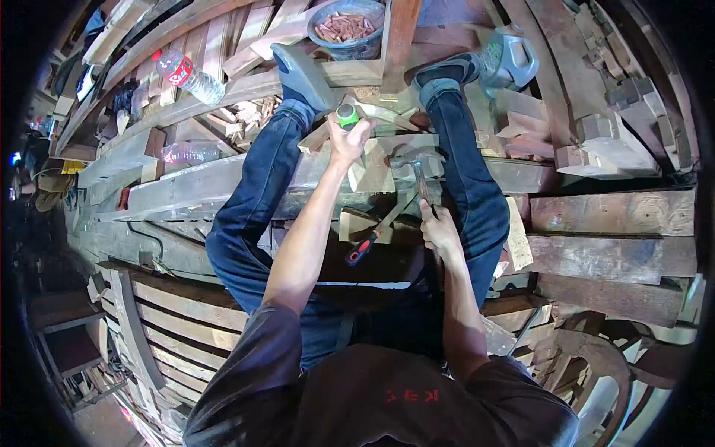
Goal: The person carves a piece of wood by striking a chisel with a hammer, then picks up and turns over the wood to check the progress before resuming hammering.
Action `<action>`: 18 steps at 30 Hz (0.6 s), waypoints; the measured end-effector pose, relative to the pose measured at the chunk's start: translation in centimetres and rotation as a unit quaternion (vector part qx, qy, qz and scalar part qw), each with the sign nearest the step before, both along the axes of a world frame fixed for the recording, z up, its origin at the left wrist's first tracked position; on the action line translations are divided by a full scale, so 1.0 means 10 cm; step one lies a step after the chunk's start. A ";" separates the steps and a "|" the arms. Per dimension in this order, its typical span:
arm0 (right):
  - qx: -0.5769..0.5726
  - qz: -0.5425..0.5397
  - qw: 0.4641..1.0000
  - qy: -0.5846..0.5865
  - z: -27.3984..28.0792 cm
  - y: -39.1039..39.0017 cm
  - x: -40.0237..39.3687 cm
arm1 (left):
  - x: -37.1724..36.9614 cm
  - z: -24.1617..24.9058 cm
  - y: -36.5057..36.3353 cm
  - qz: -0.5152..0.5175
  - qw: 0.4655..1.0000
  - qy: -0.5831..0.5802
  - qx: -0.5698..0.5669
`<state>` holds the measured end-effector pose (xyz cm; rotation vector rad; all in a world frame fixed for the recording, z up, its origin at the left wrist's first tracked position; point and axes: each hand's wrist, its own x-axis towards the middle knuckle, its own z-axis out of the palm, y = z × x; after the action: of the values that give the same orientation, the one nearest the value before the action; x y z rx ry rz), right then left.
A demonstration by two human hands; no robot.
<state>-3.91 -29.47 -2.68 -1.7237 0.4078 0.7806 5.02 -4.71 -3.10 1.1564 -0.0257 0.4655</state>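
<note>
My left hand (pixel 348 140) is closed around a green-handled chisel (pixel 347 114), its round end cap facing up. The blade is mostly hidden below the hand. Beneath and beside it lie pale wood blocks (pixel 372 175) on a heavy beam between my legs. In my closed right hand (pixel 442 232) is a hammer (pixel 421 179), gripped by the handle, its metal head up near the blocks and apart from the chisel. A tool with a red and black handle (pixel 363 249) and a flat metal blade lies nearer my lap, touching neither hand.
Beyond my feet stands a bucket (pixel 361 49) of small wooden pegs. A plastic jug (pixel 510 61) is by my right foot. Two bottles, one with a red label (pixel 182 73) and one lying down (pixel 191 153), are at the left. Stacked planks (pixel 611 257) and offcuts (pixel 611 145) fill the right.
</note>
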 end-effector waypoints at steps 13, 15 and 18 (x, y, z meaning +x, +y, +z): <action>-0.013 0.003 1.000 -0.006 -0.07 0.01 -0.01 | -0.02 -0.06 0.03 0.045 0.998 -0.002 -0.043; -0.012 0.001 1.000 -0.012 -0.07 0.02 -0.02 | 0.01 -0.07 0.02 0.061 0.998 -0.003 -0.020; -0.030 0.024 0.999 -0.018 -0.12 0.01 0.00 | 0.05 -0.08 0.03 0.065 0.998 -0.003 -0.003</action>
<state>-3.92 -29.36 -3.93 -1.8073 0.3694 0.7785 5.51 -4.42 -3.90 1.1553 0.0468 0.5844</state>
